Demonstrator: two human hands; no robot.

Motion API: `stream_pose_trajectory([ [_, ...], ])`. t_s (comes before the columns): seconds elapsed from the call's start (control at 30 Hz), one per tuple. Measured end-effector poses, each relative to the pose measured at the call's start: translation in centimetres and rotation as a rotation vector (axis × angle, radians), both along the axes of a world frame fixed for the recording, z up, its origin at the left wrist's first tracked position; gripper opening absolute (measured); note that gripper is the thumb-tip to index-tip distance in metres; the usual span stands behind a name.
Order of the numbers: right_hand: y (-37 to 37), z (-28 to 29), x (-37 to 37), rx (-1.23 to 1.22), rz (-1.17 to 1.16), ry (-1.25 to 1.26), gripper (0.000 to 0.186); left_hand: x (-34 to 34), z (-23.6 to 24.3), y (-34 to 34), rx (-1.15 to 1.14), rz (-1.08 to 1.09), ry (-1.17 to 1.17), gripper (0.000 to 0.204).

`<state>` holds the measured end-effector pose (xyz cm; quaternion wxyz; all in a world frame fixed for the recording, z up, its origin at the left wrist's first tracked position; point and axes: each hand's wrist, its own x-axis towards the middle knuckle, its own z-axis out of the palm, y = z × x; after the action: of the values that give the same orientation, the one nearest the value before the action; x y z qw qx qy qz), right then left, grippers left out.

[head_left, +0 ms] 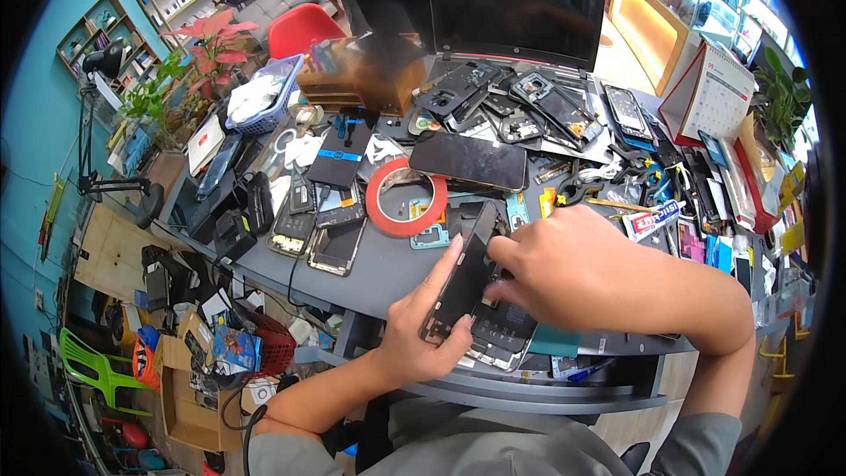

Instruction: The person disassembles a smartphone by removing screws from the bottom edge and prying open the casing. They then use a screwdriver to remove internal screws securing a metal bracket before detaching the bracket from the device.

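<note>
My left hand (421, 328) grips a dark phone screen panel (461, 280), lifted on edge and tilted up from an opened phone body (500, 335) lying at the desk's near edge. My right hand (573, 266) rests over the phone body beside the raised panel, fingers curled down onto its inside; what the fingertips pinch is hidden. A red ring of tape (405, 197) lies just beyond, with a black phone (468, 159) face down behind it.
The grey desk (370, 275) is crowded with phone parts and screens (529, 106). An open laptop (515, 9) stands at the back, a desk calendar (712, 92) at right, a wooden box (359, 75) and white basket (264, 97) at left. A person stands beyond the desk.
</note>
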<state>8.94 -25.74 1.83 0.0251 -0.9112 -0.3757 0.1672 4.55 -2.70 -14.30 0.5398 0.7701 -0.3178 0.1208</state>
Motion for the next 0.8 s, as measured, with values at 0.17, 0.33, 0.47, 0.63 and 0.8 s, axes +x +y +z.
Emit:
stream_pose_trajectory([
  [0.17,-1.1,-1.7,-0.4,0.176,0.066,-0.124,0.027,-0.6,0.0,0.0,-0.05,-0.037,0.113,0.09],
  [0.33,-1.5,-2.5,-0.1,0.211,0.102,-0.151,0.027,-0.5,0.3,0.0,0.003,0.01,0.044,0.089],
  [0.47,-1.5,-1.9,-0.1,0.114,0.046,-0.16,0.026,-0.2,0.2,-0.5,-0.013,0.011,0.013,0.089],
  [0.63,-1.5,-3.6,0.2,0.332,0.143,-0.274,0.032,-0.8,0.0,0.0,-0.03,0.025,0.075,0.093],
  [0.8,-1.5,-3.3,-0.2,0.251,0.113,-0.275,0.029,-0.8,0.1,-0.1,-0.018,0.029,0.051,0.089],
])
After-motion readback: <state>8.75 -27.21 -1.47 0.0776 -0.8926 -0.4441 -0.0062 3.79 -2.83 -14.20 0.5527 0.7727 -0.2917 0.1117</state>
